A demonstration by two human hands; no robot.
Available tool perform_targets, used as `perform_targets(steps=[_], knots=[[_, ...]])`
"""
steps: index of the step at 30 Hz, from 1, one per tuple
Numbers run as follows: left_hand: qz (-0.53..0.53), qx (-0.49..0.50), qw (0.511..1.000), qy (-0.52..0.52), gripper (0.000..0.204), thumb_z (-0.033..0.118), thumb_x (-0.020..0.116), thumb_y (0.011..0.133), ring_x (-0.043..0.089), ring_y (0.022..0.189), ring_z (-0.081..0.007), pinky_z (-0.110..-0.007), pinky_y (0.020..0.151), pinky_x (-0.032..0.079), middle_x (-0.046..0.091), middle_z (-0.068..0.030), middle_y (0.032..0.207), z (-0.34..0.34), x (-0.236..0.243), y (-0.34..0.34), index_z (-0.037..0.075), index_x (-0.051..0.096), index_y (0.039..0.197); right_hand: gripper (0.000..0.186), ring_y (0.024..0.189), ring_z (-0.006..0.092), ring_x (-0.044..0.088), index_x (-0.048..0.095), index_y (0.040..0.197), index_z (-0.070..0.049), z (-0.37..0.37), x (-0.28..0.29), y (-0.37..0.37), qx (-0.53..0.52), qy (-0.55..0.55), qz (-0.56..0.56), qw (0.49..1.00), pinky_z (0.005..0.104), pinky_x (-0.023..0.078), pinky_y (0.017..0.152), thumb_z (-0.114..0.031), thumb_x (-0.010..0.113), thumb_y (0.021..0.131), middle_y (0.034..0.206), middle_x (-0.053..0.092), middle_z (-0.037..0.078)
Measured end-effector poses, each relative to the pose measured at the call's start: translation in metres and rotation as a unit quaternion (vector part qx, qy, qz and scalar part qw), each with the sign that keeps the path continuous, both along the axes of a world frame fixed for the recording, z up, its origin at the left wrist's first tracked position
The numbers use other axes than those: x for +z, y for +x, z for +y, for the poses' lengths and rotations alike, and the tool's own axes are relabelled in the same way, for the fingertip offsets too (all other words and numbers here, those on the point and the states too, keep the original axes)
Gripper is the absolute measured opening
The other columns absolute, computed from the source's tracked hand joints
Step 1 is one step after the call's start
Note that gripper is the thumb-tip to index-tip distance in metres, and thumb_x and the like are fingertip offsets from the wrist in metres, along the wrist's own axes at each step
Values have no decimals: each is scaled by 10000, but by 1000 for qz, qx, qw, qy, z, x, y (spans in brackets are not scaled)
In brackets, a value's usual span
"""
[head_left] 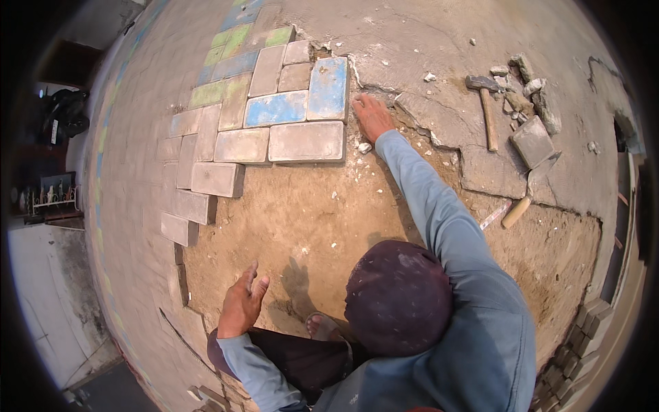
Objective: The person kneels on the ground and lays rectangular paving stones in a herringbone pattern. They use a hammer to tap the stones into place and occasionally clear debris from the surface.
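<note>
My left hand (241, 302) hovers over the sandy bed (288, 213), palm partly turned, thumb apart from the fingers, holding nothing. Further ahead, my right hand (374, 117) reaches down into the gap between a blue-painted paving block (328, 89) and the broken concrete edge (398, 99). Its fingers are bent downward and slightly apart, and I see nothing held in them. A plain grey block (306, 142) lies just left of that hand, at the edge of the laid pavers. Another blue-topped block (276, 108) sits behind it.
On the concrete at right lie a hammer (487, 110), a loose square block (532, 142), rubble (522, 103) and a trowel (518, 209). Stepped paver ends (180, 229) border the sand at left. Stacked blocks (576, 343) stand at lower right.
</note>
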State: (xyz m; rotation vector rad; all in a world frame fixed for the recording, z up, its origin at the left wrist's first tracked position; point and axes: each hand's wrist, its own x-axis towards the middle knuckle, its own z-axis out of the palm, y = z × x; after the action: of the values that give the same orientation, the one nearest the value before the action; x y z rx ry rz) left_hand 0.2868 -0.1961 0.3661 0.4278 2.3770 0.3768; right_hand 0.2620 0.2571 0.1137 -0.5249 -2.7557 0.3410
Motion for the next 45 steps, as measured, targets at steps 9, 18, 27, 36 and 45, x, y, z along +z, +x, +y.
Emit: perform_targets(steps=[9,18,27,36,45], knots=[[12,-7,1000,20,605,409,596,1041,610,1270,-435,-431,1036,500,615,-321,1345,-4,1,2,-36,525,1445,314,1313,305,510,621,1267,-127,54,10,-6,-29,31,-77,996,482,403,1100,-252,602,980,1394,547,117],[13,8,1000,6,618,435,586,1043,623,1253,-429,-432,1019,505,622,-308,1347,-1,8,1,-8,515,1469,362,1213,316,537,671,1195,-80,26,2,14,-88,62,-135,985,447,426,1008,-376,575,1009,1208,595,147],[-4,1,1000,5,620,435,588,1041,612,1270,-425,-427,1037,496,603,-288,1389,-3,2,-3,-9,516,1469,375,1137,323,511,661,1107,-66,-23,6,50,-49,3,66,997,492,406,990,-393,681,924,1139,551,158],[-2,-1,1000,14,605,400,593,1044,572,1327,-415,-421,1068,480,598,-279,1404,-2,9,6,-22,509,1469,372,1223,339,505,633,1171,-113,-47,-6,69,15,78,53,995,572,377,1017,-386,683,922,1247,556,139],[16,0,1000,15,622,426,587,1045,582,1317,-424,-436,1062,485,599,-321,1375,-7,14,10,-21,510,1470,269,1137,305,551,640,1125,-163,-44,-3,144,-34,38,-76,996,512,445,913,-377,643,962,1221,566,122]])
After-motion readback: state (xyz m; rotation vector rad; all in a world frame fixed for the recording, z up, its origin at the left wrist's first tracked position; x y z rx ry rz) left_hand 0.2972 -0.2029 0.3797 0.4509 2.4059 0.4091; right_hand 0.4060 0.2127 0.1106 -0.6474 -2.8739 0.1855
